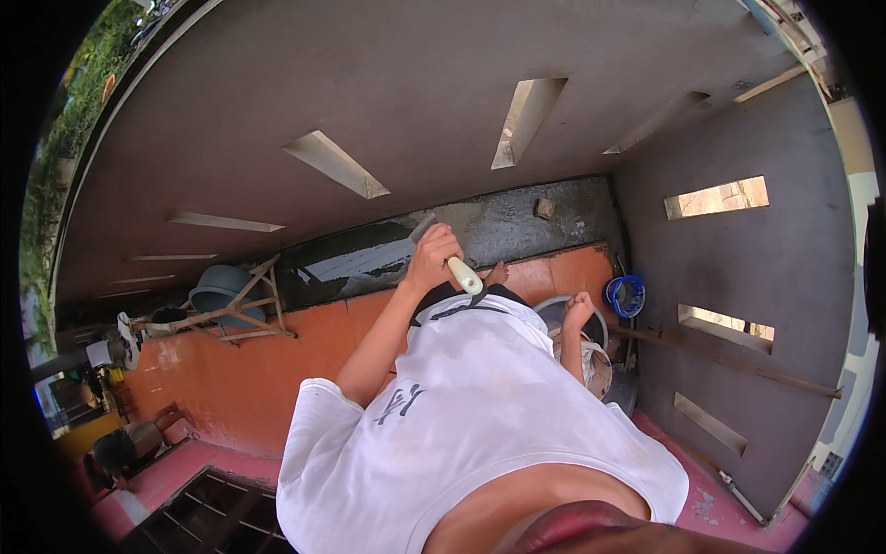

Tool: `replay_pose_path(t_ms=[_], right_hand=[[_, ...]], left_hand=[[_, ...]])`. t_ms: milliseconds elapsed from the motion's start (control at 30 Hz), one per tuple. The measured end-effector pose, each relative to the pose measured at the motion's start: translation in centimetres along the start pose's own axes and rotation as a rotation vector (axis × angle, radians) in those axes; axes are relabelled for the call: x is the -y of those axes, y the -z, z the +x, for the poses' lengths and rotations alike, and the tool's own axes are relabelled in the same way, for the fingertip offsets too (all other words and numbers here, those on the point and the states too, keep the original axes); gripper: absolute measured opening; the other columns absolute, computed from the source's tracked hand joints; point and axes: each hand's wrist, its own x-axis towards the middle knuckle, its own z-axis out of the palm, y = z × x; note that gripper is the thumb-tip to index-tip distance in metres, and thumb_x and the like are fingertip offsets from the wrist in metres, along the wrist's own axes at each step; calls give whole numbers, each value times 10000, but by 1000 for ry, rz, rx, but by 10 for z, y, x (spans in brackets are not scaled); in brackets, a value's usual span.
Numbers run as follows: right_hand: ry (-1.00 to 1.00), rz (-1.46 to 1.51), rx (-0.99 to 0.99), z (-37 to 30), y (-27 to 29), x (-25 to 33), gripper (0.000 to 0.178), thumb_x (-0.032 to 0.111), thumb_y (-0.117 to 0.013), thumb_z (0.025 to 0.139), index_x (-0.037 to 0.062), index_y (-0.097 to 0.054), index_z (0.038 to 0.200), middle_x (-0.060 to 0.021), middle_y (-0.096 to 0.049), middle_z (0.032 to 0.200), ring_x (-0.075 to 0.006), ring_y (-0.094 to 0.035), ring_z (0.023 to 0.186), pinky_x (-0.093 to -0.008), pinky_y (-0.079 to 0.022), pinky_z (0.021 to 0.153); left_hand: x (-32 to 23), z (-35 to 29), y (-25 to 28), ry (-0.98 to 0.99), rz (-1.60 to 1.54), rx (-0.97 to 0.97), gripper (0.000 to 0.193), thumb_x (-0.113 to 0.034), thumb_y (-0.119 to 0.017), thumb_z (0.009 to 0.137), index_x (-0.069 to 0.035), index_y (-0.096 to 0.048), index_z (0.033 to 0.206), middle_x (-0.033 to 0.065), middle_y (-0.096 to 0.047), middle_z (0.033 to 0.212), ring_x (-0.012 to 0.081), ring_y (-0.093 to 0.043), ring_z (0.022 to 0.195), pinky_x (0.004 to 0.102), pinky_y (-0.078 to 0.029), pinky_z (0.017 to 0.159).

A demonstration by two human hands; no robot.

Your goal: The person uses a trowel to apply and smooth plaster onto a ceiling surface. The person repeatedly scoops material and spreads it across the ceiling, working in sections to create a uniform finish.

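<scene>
My left hand (pixel 432 258) is shut on a trowel with a cream handle (pixel 465 275). Its metal blade (pixel 422 227) touches the wet grey cement strip (pixel 517 226) at the foot of the grey wall. My right hand (pixel 579 306) is curled into a fist with nothing seen in it, just above a round bucket (pixel 591 355) beside my hip. My white T-shirt fills the lower middle of the view and hides most of the bucket. A bare foot (pixel 498 272) shows past the trowel handle on the orange floor.
A blue plastic pail (pixel 626 295) stands in the corner by the right wall. A wooden pole (pixel 738 365) leans along that wall. At left a wooden trestle (pixel 242 314) stands against a grey-blue tub (pixel 218 286). A small block (pixel 544 208) lies on the cement. Both walls have narrow slots.
</scene>
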Motion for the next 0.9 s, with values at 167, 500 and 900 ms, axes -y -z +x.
replay_pose_path(t_ms=[167,500,900], right_hand=[[-340,44,724,32,-59,108,215,248,-402,995,98,-543,936,-39,-572,790,-116,-519,660,-240,-411,561],[-139,166,1648,27,-169,307,542,522,-459,1004,10,-572,1142,-108,-640,880,-181,-643,718,-313,-542,594],[-362,323,1379,38,-209,338,242,302,-511,1016,86,-469,916,26,-374,662,-46,-321,478,-182,-233,396]], left_hand=[[-17,133,-42,-432,91,251,163,-77,-698,569,-94,-551,635,32,-467,651,248,-520,739,408,-464,857],[-74,293,-64,-779,305,560,267,-153,-732,567,-128,-596,796,-14,-515,785,195,-527,829,346,-399,712],[-55,371,-66,-1096,552,285,193,-226,-724,700,-142,-568,621,-35,-486,643,158,-505,700,311,-388,649]])
